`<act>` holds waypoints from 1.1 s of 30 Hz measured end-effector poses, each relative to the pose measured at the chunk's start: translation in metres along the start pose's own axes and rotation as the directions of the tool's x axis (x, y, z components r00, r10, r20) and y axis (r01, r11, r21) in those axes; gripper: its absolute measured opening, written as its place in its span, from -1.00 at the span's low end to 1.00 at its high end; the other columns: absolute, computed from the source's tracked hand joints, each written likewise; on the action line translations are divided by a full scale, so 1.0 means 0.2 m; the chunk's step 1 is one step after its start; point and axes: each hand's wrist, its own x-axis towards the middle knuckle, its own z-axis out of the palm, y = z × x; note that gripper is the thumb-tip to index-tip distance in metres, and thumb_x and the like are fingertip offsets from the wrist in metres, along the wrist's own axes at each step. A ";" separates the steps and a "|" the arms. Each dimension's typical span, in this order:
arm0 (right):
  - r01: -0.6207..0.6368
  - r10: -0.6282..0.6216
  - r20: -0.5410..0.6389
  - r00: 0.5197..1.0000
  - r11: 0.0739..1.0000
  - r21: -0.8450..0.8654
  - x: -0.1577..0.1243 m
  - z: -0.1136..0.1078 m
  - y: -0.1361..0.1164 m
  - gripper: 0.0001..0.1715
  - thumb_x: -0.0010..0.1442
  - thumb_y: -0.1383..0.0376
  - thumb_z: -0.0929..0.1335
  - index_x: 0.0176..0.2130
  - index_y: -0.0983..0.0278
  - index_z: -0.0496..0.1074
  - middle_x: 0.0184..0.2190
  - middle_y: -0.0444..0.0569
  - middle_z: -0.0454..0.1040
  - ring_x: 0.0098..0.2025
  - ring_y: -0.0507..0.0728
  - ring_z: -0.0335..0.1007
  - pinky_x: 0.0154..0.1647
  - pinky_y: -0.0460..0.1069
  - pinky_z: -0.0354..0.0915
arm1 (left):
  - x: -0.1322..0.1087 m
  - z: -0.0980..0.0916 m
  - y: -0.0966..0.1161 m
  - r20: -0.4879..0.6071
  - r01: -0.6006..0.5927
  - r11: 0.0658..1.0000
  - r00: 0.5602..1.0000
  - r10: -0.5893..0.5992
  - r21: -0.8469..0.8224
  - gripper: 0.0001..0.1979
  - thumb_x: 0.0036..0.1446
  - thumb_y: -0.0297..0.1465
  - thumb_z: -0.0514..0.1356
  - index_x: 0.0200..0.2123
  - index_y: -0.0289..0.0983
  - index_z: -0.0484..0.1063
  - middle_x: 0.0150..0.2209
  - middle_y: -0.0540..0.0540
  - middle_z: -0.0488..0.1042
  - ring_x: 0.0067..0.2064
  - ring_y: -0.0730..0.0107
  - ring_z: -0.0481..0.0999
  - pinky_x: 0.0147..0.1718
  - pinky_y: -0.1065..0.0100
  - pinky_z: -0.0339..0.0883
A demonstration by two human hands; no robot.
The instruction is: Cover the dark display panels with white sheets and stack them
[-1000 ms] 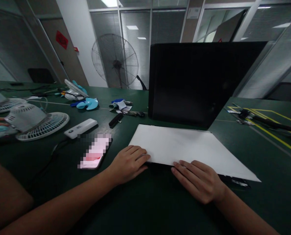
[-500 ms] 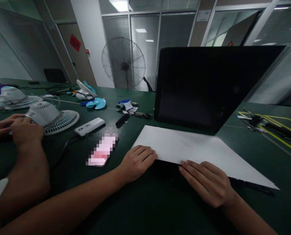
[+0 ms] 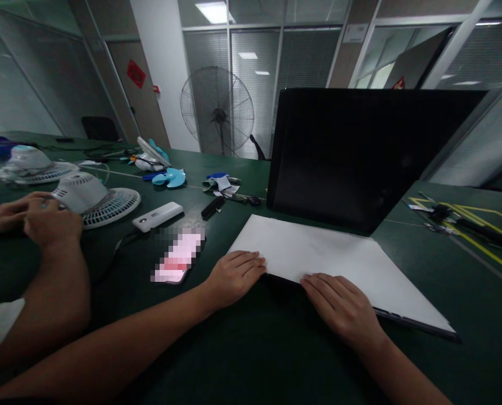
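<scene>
A white flat sheet (image 3: 318, 247) lies on a thin dark base whose edge shows along the near side. My left hand (image 3: 236, 278) rests on its near left edge, fingers laid flat over the rim, thumb hidden. To the right, my right hand (image 3: 343, 306) lies along the same near edge with its fingers stretched out and fingertips on the white surface. Behind the sheet, a large black panel (image 3: 360, 157) stands upright, leaning back. Whether the panel and the sheet are joined cannot be seen.
Left of me, another person's hands (image 3: 52, 219) work by a white fan housing (image 3: 86, 194). A white power bank (image 3: 158, 216), a blurred pink phone (image 3: 179, 259) and a black stick-shaped item (image 3: 212, 207) lie between us. Blue fan blades (image 3: 170, 178) sit farther back; yellow strips (image 3: 482, 216) lie right.
The sheet's right near corner has come in leftward and sits closer over the dark base. My right hand has shifted slightly left along the edge; my left hand stays about where it was.
</scene>
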 end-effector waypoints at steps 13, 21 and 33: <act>0.052 -0.033 0.116 0.993 0.986 -0.161 0.00 0.01 -0.01 -0.55 0.29 0.62 0.23 0.10 0.52 0.47 0.07 0.27 0.53 0.02 0.30 0.51 -0.09 0.15 0.39 | 0.02 0.00 0.01 0.057 -0.023 0.998 0.998 0.019 0.067 -0.74 0.38 -0.51 0.10 0.06 -0.36 0.49 0.12 -0.19 0.57 0.18 0.13 0.52 0.16 0.11 0.40; 0.036 0.017 0.247 0.969 0.977 -0.211 0.02 0.06 -0.05 -0.51 0.20 0.61 0.26 0.09 0.52 0.49 0.08 0.35 0.51 0.03 0.35 0.52 -0.12 0.17 0.44 | 0.01 0.05 0.00 0.179 0.014 0.996 0.983 -0.031 0.091 -0.66 0.39 -0.48 0.07 0.16 -0.36 0.43 0.21 -0.24 0.48 0.24 0.10 0.46 0.24 0.05 0.27; 0.192 -0.033 0.414 0.910 0.917 -0.349 -0.13 -0.32 -0.42 -0.60 0.08 0.54 0.33 -0.12 0.36 0.63 -0.12 0.24 0.62 -0.24 0.25 0.60 -0.51 -0.04 0.45 | 0.05 -0.07 0.09 0.050 -0.371 0.922 0.925 0.378 -0.111 -0.74 0.37 -0.43 0.15 0.07 -0.30 0.50 0.07 -0.14 0.58 0.08 0.28 0.52 0.23 0.16 0.30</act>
